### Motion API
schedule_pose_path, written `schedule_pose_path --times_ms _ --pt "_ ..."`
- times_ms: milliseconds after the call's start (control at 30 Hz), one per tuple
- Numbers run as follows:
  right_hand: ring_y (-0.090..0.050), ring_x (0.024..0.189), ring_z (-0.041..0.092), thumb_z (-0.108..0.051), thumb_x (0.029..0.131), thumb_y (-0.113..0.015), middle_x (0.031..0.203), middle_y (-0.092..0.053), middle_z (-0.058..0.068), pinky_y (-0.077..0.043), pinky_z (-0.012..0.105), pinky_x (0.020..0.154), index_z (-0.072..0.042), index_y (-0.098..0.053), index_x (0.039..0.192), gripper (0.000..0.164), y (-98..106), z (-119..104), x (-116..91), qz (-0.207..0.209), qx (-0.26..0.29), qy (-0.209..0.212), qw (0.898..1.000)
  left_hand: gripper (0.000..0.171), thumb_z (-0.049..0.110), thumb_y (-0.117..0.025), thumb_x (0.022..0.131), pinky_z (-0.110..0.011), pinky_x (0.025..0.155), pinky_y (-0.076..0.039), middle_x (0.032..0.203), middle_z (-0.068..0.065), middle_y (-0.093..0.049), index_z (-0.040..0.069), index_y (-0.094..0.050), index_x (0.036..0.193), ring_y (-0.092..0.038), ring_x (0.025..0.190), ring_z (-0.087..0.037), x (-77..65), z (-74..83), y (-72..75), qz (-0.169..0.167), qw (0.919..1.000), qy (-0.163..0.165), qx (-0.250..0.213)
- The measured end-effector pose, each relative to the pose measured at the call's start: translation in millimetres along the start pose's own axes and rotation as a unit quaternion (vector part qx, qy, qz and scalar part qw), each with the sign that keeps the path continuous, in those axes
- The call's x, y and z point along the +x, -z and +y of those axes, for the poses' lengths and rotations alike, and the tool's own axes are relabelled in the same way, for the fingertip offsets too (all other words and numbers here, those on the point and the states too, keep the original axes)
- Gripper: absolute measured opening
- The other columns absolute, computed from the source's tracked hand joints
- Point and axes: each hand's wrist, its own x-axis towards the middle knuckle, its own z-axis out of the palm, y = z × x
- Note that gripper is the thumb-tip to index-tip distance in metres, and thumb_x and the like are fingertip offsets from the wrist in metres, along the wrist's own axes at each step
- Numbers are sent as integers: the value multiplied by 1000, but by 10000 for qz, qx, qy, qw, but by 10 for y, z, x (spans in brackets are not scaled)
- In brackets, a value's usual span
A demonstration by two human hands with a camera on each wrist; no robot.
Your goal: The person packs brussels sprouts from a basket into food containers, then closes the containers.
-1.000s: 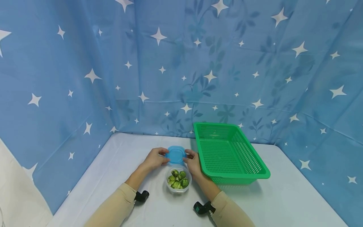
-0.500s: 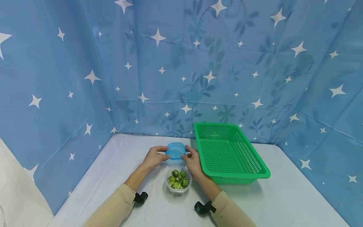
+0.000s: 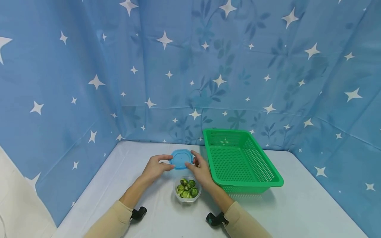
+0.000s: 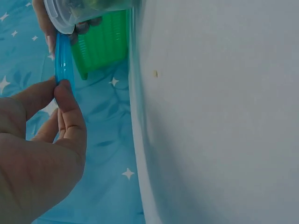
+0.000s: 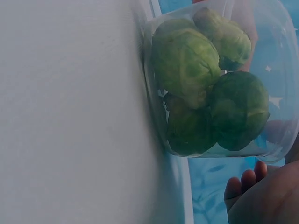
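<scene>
A blue plastic lid (image 3: 181,159) is held between both hands, behind the clear container, in the head view. My left hand (image 3: 154,167) pinches its left edge between thumb and fingers; the left wrist view shows this lid (image 4: 64,63) edge-on in the grip. On the other side, my right hand (image 3: 202,169) holds the lid's right edge, thumb across its near corner. The uncovered clear plastic container (image 3: 186,200) stands on the table just in front. Several Brussels sprouts (image 3: 186,188) lie inside it, seen close up through the container wall (image 5: 280,60) in the right wrist view.
A large green plastic basket (image 3: 242,165) stands to the right, close beside the right hand. White cloth covers the table (image 3: 297,205). A blue star-patterned curtain (image 3: 166,82) hangs behind and along the sides.
The lid has shifted a little away from the container and to the left, and its tilt has changed. The left hand moved left with it. The container and basket have stayed put.
</scene>
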Motion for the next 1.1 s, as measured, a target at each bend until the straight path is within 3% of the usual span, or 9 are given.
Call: schedule_pose_path --times_ms 200,333,500,733,900,1100 --pt "-40 74 13 -18 99 -73 92 -49 4 -35 23 65 -6 -53 150 56 22 -52 -73 -212 -153 178 9995 47 20 -82 90 -55 99 -52 118 -11 -75 12 -69 135 -74 98 -23 -171 61 54 -302 9995 43 -17" --pt "-40 69 11 -15 98 -73 86 -48 3 -35 22 62 -5 -57 146 51 32 -30 -118 -307 -32 206 9993 57 20 -81 90 -55 99 -51 103 -17 -78 10 -61 143 -73 103 -32 -269 77 74 -781 9969 21 -20" --pt "-36 62 8 -8 98 -72 77 -43 3 -33 22 58 -2 -59 141 46 42 -49 -187 -306 -19 201 9993 67 22 -81 91 -51 95 -53 101 -23 -77 9 -54 150 -72 104 -39 -313 44 86 -1338 9910 -76 -1" --pt "-33 58 6 -1 98 -68 73 -38 5 -31 21 56 6 -62 134 37 97 -315 -337 -380 231 349 9984 65 24 -84 89 -47 88 -57 102 -23 -78 8 -57 147 -74 98 -38 -311 2 116 -1620 9866 -165 -37" --pt "-31 57 6 -2 97 -70 72 -37 3 -29 21 56 6 -65 125 29 71 -160 -277 -212 296 335 9988 67 25 -83 90 -46 87 -58 102 -16 -80 6 -56 148 -74 101 -40 -318 15 122 -1906 9813 -273 31" --pt "-32 57 7 -4 96 -73 71 -37 1 -30 21 56 1 -66 118 24 61 -2 -220 -232 489 277 9982 65 25 -84 89 -48 78 -57 95 -10 -80 5 -59 145 -73 95 -43 -348 71 116 -1982 9795 -240 279"
